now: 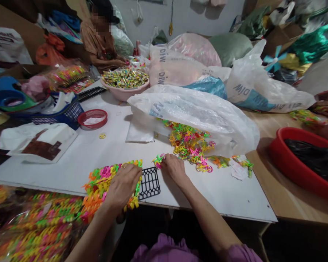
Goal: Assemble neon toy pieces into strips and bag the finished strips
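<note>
The left hand [123, 183] lies palm down on a black plastic grid [149, 183] that is covered with bright plastic clips [104, 182] in pink, green, orange and yellow. Its fingers are spread flat over the clips and press on them rather than clamp anything. Only the grid's right end is bare, at about 3 o'clock from that hand. The grid sits near the front edge of the white desk [98, 153], partly overhanging it.

The right hand [175, 167] rests just beyond the grid's bare end, at roughly 1 o'clock from the left hand. Its fingers are drawn together on a small bunch of clips [158, 160] at their tips.

At 1 o'clock from the right hand, a loose heap of clips [188, 143] spills from the mouth of a large clear plastic bag [196, 112] lying on its side. At 11 o'clock on the desk stand a small red basket [93, 118] and a blue basket [65, 114]. Farther back, near 12 o'clock, a pink basin [125, 91] is filled with coloured pieces, and another person [98, 40] sits behind it. At 3 o'clock a red tub [292, 165] holds a black bag. Filled sheets of clips [35, 225] lie stacked at 8 o'clock, below the desk edge.
</note>
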A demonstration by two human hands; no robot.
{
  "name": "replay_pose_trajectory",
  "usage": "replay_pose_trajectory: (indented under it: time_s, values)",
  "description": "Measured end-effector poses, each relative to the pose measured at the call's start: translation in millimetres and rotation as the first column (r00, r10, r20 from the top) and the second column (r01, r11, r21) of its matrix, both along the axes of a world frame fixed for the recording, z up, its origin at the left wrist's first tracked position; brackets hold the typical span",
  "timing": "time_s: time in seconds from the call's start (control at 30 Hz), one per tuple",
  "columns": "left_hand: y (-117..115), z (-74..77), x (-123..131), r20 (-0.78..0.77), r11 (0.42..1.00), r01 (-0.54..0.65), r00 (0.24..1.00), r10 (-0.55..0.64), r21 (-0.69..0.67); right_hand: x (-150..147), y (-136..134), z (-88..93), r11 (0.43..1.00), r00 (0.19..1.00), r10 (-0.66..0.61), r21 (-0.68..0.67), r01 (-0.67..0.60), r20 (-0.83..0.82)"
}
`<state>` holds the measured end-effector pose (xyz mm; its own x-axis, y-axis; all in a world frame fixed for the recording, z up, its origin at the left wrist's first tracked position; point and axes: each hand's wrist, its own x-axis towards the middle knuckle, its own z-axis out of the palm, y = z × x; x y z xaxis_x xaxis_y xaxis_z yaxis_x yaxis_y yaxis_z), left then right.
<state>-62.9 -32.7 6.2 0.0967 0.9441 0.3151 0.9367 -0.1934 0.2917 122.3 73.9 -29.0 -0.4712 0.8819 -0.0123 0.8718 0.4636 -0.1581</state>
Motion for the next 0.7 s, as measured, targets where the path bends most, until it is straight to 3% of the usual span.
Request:
replay_pose_trajectory:
  time_s: [0.1, 0.17, 0.3, 0.47, 0.53, 0.6, 0.7]
  values:
    - [5.1, 3.3, -2.7, -0.011, 0.999, -0.045, 0.999, 0.045, -0.023, -8.7, 5.6, -0.1, 0.994, 0.996, -0.065, -0.087, 0.06, -0.06]
    - [9.3, 4.2, -4.7, -0.022, 0.996, -0.079, 0.997, 0.079, -0.035, -9.8, 2.7, 4.0, 0.98, 0.973, -0.059, -0.2, 0.013, -0.224]
    - [20.2, 5.5, -7.1, -0.046, 0.99, -0.139, 0.989, 0.137, -0.036, -15.7, -23.1, 12.2, 0.933, 0.764, -0.067, -0.312, -0.18, -0.642]
    - [10.6, 19.1, -8.7, -0.027, 0.985, -0.17, 0.985, 0.17, -0.017, -34.5, -65.8, -8.4, 0.853, 0.655, -0.194, -0.456, -0.256, -0.731]
    - [-5.5, 24.4, -7.6, 0.017, 0.984, -0.169, 0.986, 0.169, 0.045, -39.1, -74.0, -19.0, 0.85, 0.581, -0.245, -0.46, -0.256, -0.776]
    - [-23.4, 24.9, -2.8, 0.048, 0.987, -0.139, 0.99, 0.135, 0.081, -41.7, -77.5, -25.2, 0.873, 0.546, -0.211, -0.408, -0.269, -0.811]
    - [-42.6, 16.4, 11.3, 0.026, 0.995, -0.081, 0.996, 0.08, 0.052, -43.4, -79.9, -28.0, 0.909, 0.625, -0.047, -0.292, -0.296, -0.779]
